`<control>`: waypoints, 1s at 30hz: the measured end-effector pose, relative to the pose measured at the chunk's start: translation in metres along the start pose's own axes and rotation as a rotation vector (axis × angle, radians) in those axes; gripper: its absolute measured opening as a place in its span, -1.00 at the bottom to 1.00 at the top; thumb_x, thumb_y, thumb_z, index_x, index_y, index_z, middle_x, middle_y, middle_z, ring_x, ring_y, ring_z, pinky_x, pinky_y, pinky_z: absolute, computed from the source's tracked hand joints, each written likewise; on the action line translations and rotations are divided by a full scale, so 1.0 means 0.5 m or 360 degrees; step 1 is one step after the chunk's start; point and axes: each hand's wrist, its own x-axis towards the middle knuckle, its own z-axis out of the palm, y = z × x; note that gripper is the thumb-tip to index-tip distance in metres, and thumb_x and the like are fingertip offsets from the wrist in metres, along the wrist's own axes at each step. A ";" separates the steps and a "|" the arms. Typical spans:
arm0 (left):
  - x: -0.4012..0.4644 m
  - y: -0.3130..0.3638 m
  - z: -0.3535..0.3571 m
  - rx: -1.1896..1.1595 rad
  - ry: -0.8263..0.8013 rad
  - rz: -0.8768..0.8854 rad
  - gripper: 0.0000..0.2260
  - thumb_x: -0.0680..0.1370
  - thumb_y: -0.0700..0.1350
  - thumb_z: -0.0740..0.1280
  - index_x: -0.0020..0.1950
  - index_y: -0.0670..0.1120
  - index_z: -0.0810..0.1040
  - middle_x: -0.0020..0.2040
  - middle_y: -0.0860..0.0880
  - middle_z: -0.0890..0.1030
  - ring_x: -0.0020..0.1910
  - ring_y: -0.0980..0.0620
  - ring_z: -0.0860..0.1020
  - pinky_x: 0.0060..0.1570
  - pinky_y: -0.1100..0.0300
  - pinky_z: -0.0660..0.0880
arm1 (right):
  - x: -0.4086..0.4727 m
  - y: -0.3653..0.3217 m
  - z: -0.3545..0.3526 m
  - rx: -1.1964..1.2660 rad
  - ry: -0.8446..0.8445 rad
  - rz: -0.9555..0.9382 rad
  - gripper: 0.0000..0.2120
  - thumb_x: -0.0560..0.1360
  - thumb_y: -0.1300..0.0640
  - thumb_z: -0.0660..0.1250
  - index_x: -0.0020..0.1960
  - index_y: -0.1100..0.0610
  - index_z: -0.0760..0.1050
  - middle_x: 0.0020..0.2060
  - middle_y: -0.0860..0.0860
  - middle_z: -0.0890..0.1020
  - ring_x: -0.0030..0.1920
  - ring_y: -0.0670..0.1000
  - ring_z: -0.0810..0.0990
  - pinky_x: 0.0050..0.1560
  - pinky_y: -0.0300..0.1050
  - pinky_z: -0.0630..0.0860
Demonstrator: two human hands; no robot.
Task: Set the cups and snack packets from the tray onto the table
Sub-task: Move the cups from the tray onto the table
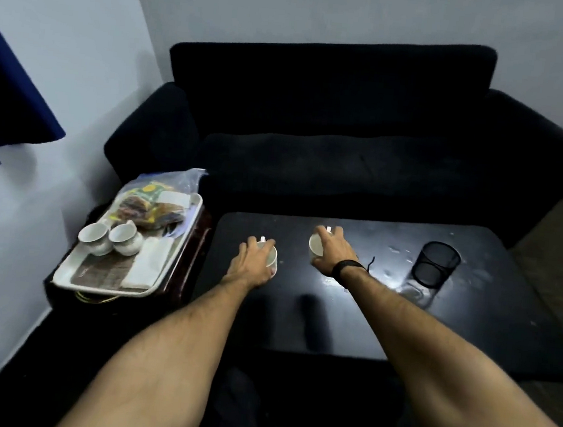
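My left hand (251,262) grips a white cup (271,257) from above, low over the black table (348,323). My right hand (333,252) holds a second white cup (316,246), tilted with its mouth facing left, just above the table. On the white tray (71,279) at the left, two more white cups (94,236) (126,238) stand side by side. Behind them lies a clear bag of snack packets (151,207). Folded white napkins (146,262) lie on the tray's right side.
The tray rests on a small dark side stand (185,273) beside the table. A black mesh pen holder (435,264) stands on the table's right part. A dark sofa (332,132) runs behind the table. A blue curtain (2,100) hangs at the left.
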 end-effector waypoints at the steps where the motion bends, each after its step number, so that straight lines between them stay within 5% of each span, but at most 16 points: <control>1: 0.004 0.009 0.016 0.0001 -0.0020 0.0010 -0.51 0.56 -0.02 0.29 0.47 0.06 0.28 0.35 -0.16 0.30 0.34 -0.20 0.34 0.24 -0.14 0.44 | -0.005 0.016 0.004 -0.0006 -0.0022 0.0023 -0.53 0.40 0.12 0.39 0.26 0.00 0.31 0.16 0.15 0.34 0.01 0.32 0.57 0.02 0.08 0.57; 30: 0.145 0.089 0.180 -0.0073 -0.0159 0.0043 -0.42 0.54 -0.10 0.38 0.51 0.11 0.24 0.39 -0.11 0.30 0.34 -0.16 0.35 0.22 -0.11 0.46 | 0.047 0.158 0.118 0.0055 -0.0269 0.0166 -0.52 0.45 0.17 0.37 0.32 0.01 0.32 0.25 0.17 0.34 0.19 0.28 0.48 0.20 0.16 0.51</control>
